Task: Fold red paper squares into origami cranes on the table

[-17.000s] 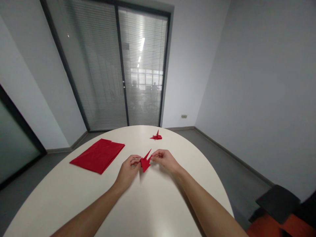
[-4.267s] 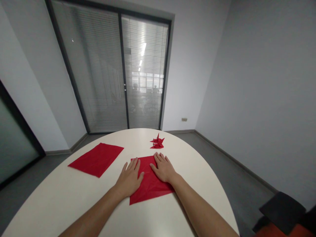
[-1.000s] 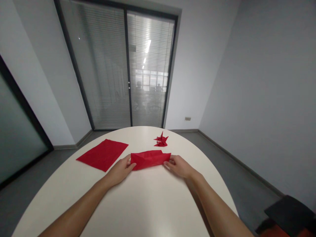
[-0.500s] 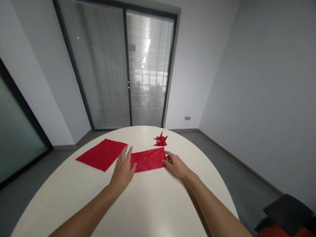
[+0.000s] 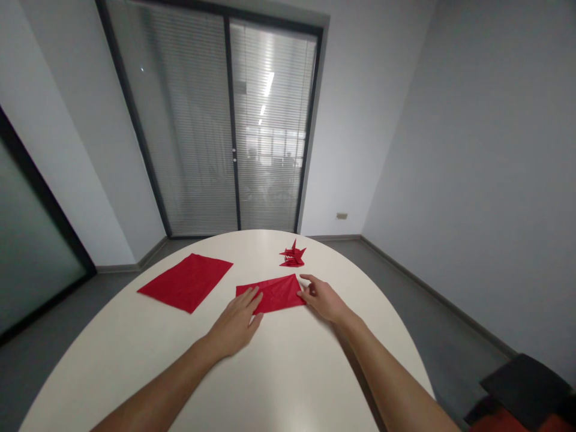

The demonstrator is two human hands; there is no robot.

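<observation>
A folded oblong of red paper (image 5: pixel 281 292) lies in front of me on the round white table (image 5: pixel 279 372). My left hand (image 5: pixel 236 321) rests flat across its left part, palm down, fingers stretched out and thumb toward the near edge. At the right end, my right hand (image 5: pixel 321 300) has its thumb on the lower corner, the other fingers curled close by and the index finger lifted apart. The underside of that grip is hidden. To the left, a larger flat sheet of red paper (image 5: pixel 186 283) is spread out, untouched.
Beyond the folded paper sits a small cluster of pointed red folded-paper shapes (image 5: pixel 293 254). The table's curved far edge runs just behind it. A dark chair (image 5: pixel 526 384) stands at the lower right. Glass panels with blinds (image 5: pixel 274 180) close off the room ahead.
My left hand has come down and right, from beside the paper's left end onto its surface. The right hand's index finger has come off the upper corner, and the paper has shifted slightly.
</observation>
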